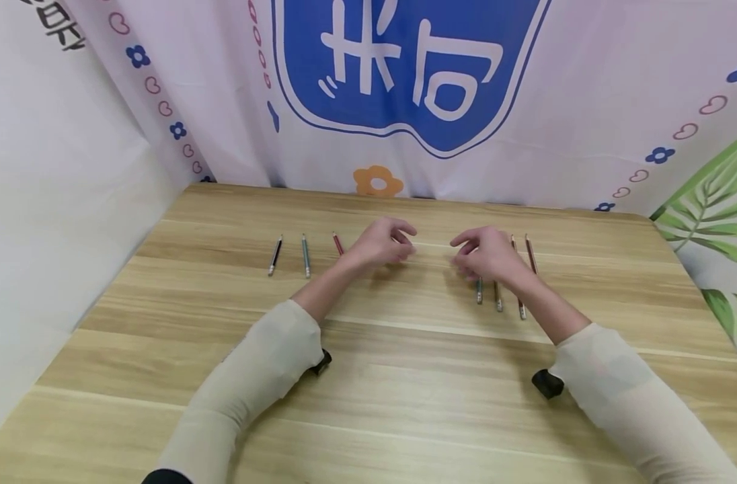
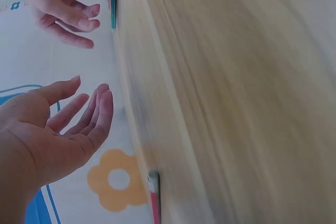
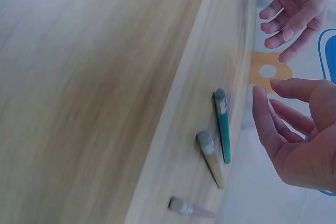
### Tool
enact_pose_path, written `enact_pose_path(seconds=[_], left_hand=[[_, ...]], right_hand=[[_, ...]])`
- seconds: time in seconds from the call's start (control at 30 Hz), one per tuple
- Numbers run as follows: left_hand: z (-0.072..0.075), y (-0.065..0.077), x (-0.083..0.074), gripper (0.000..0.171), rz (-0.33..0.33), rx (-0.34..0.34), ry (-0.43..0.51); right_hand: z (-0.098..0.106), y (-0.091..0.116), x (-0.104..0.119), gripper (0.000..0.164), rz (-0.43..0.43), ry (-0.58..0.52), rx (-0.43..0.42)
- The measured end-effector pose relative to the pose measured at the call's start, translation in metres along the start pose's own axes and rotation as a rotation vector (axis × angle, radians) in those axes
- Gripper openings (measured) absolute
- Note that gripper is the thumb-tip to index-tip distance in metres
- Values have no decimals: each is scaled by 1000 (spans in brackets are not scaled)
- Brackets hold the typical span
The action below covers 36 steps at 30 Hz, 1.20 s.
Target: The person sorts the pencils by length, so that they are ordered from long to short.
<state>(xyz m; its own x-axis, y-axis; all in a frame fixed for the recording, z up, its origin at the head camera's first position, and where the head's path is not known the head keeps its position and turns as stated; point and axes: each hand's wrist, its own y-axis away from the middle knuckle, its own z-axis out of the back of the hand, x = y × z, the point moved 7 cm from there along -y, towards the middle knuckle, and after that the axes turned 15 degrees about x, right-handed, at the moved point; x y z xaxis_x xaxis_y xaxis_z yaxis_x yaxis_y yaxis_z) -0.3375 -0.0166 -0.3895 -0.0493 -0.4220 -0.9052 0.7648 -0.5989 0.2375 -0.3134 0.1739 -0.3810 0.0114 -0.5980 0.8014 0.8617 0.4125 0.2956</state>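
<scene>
My left hand (image 1: 385, 240) hovers over the table's middle with fingers loosely bent and nothing in them. A red pencil (image 1: 337, 243) lies beside it, partly hidden by the hand and forearm. Farther left lie a teal pencil (image 1: 306, 255) and a black pencil (image 1: 275, 255). Facing the left hand, my right hand (image 1: 485, 251) has loosely bent fingers and holds nothing. It is above a teal pencil (image 3: 224, 129) and a gold-brown pencil (image 3: 211, 161), both partly covered by it in the head view. Dark red pencils (image 1: 530, 253) lie near the right wrist, partly hidden.
The wood-grain table (image 1: 368, 403) fills most of the head view. A white printed cloth (image 1: 223, 87) with a blue shield and an orange flower (image 1: 377, 181) hangs along its far edge. Black wrist devices (image 1: 548, 384) sit beneath both pale sleeves (image 1: 623, 383).
</scene>
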Motion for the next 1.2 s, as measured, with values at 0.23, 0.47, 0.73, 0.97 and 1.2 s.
enact_pose_path(seconds=[0.23,0.47,0.73,0.97,1.2], left_hand=[[17,14,9,37,12,-35,-36],[31,29,18,38,30,-53,19],[48,46,29,40,31,-77,36],[58,58,36,38,64,-99,22],[69,71,41,40,87,-123,23]], right_hand=[[-9,-10,5,35,20,-37,18],[-18,-18,10,35,37,-46,41],[-27,-28,16,41,55,-15,59],[-35,-33,24,37,68,15,60],[-45,-40,32,36,84,-14,91]])
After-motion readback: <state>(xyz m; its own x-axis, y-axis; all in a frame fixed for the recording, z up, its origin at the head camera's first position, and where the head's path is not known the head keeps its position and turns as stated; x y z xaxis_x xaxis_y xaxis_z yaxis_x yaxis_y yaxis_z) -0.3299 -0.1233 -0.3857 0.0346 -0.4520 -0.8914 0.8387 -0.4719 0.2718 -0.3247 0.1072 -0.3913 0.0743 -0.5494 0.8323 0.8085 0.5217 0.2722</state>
